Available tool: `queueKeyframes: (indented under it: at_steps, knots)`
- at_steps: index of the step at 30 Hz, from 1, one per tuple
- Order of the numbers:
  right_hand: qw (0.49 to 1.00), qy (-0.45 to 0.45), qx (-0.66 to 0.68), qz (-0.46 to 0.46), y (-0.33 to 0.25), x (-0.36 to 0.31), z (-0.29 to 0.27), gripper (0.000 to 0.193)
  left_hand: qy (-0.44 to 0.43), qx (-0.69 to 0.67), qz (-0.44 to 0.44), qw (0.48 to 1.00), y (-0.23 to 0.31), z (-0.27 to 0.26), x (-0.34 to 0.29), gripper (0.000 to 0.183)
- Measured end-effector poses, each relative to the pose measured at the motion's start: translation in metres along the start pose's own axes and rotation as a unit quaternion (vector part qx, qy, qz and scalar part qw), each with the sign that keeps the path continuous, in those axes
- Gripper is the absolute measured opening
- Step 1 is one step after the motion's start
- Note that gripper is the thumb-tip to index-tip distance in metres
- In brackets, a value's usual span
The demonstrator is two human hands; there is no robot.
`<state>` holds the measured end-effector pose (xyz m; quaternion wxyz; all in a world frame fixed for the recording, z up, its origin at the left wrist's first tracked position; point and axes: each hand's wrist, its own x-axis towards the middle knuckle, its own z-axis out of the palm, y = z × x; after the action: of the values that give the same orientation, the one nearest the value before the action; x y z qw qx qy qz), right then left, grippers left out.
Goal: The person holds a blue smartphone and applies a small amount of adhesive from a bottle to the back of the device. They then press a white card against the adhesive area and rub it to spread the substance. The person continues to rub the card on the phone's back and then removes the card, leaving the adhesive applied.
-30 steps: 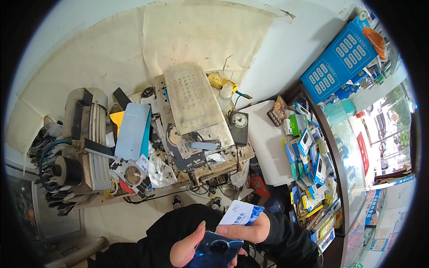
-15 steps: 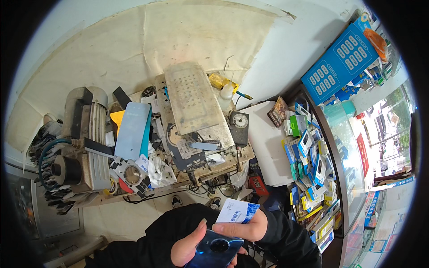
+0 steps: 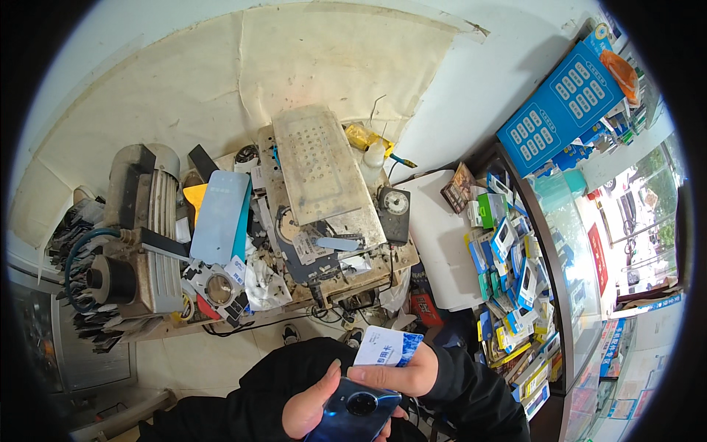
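Observation:
A dark blue smartphone [image 3: 346, 416] with a round camera ring lies face down between my hands at the lower edge. My left hand [image 3: 313, 404] grips its left side, the thumb along the upper edge. With my right hand [image 3: 409, 374] I pinch a white and blue plastic card [image 3: 387, 347], which juts out above the thumb. That thumb points left over the phone's top edge, and some right fingertips show beside the phone's lower right. The lower part of the phone is cut off by the picture's edge.
Ahead stands a cluttered workbench with a perforated plate [image 3: 317, 162], a light blue phone back panel [image 3: 219, 217] and a dial box [image 3: 395, 214]. A grey machine [image 3: 151, 243] is at its left. Several small packages [image 3: 515, 287] pile up beside a glass case [image 3: 582, 295] on the right.
The card and my right hand have shifted very slightly left. Both hands keep the same hold on the phone and card.

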<state>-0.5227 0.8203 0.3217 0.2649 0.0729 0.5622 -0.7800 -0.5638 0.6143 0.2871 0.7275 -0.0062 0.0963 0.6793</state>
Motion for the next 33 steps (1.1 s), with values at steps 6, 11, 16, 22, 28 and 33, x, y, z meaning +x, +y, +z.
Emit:
queueKeyframes:
  at_steps: [6,11,16,22,28,33]
  knots:
    - [1.000,-0.001,-0.001,-0.008,0.000,0.001,0.000,0.015,-0.018,0.015,-0.002,1.000,0.000,-0.003,0.000,0.094]
    - [1.000,0.001,-0.006,0.014,0.001,0.003,0.000,0.016,-0.016,0.015,0.005,1.000,-0.001,-0.004,-0.002,0.093]
    - [1.000,-0.008,-0.001,-0.003,0.002,0.005,-0.001,0.016,-0.014,0.001,0.000,1.000,-0.001,-0.005,-0.001,0.094]
    - [1.000,-0.007,-0.005,0.016,0.001,0.006,-0.002,0.017,-0.012,-0.006,-0.010,1.000,-0.002,-0.006,-0.001,0.097]
    - [1.000,-0.016,-0.020,0.004,0.001,0.008,-0.004,0.019,-0.004,0.018,-0.005,1.000,-0.001,-0.003,-0.001,0.097]
    - [0.999,-0.030,-0.014,-0.005,0.002,0.011,-0.005,0.019,-0.016,-0.011,-0.006,1.000,-0.003,-0.006,0.000,0.097]
